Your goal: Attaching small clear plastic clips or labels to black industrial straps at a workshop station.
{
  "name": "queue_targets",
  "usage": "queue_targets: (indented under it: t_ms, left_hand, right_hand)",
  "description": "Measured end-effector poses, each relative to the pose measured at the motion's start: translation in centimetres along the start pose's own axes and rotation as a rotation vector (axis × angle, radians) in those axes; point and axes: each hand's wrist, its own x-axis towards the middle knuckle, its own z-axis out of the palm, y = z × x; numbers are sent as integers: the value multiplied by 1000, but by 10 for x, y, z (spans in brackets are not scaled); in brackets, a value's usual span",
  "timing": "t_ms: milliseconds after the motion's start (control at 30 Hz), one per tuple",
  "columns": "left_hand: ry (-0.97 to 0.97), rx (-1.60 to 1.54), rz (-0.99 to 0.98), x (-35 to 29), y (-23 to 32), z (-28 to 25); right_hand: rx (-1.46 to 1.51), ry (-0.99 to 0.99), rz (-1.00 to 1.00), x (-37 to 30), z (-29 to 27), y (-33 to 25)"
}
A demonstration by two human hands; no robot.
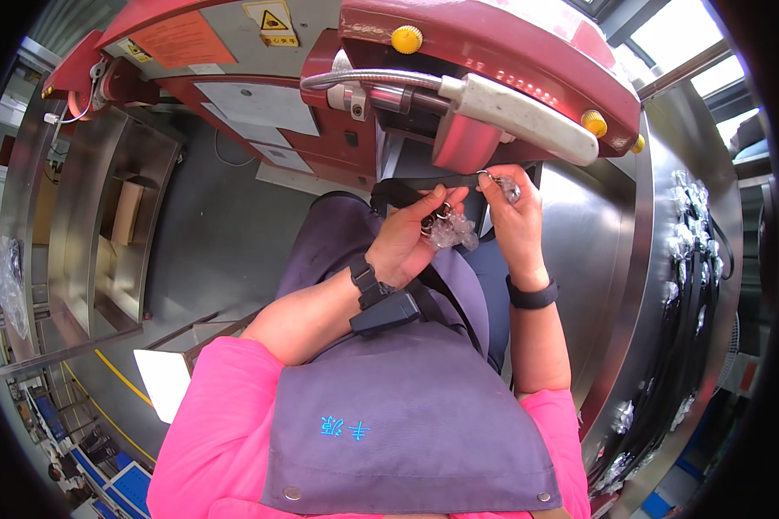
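Observation:
Between my hands, just below the red machine's head (485,52), stretches a black strap (446,182). My right hand (518,227) pinches the strap's right end, at a metal ring and a small fitting in clear plastic wrap (511,188). Closed around a gathered part of black strap, my left hand (402,245) also holds several metal rings, with a bunch of crumpled clear plastic (452,232) hanging from its fingers. A pinkish-red block (466,144) on the machine sits directly above the strap. What lies inside the plastic wraps cannot be made out.
At the right, a metal table (593,238) has a raised edge, beyond which lie several black straps (685,303) with plastic-wrapped ends. A pale padded bar (528,119) juts from the machine. Metal shelving (78,225) holding a cardboard box (128,212) stands at the left.

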Motion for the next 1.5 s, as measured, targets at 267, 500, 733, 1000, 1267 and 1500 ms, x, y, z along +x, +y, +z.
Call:
queue_targets:
  t_ms: [267, 500, 733, 1000, 1267, 1500]
  left_hand:
    - [-2, -35, -35, 2, 0, 5]
    - [24, 12, -64, -1, -10, 23]
    - [-95, 39, -155, -4, -28, 6]
    - [-37, 99, -340, -25, -54, -6]
    - [34, 120, -227, -18, -45, -12]
    - [-7, 35, -61, -16, -33, -14]
  right_hand:
    - [92, 32, -4, 2, -2, 9]
    - [468, 108, 33, -10, -13, 5]
    - [967, 219, 210, -33, 9, -10]
    - [1224, 343, -18, -37, 9, 25]
    - [572, 370, -3, -62, 23, 13]
    - [83, -31, 83, -67, -22, 13]
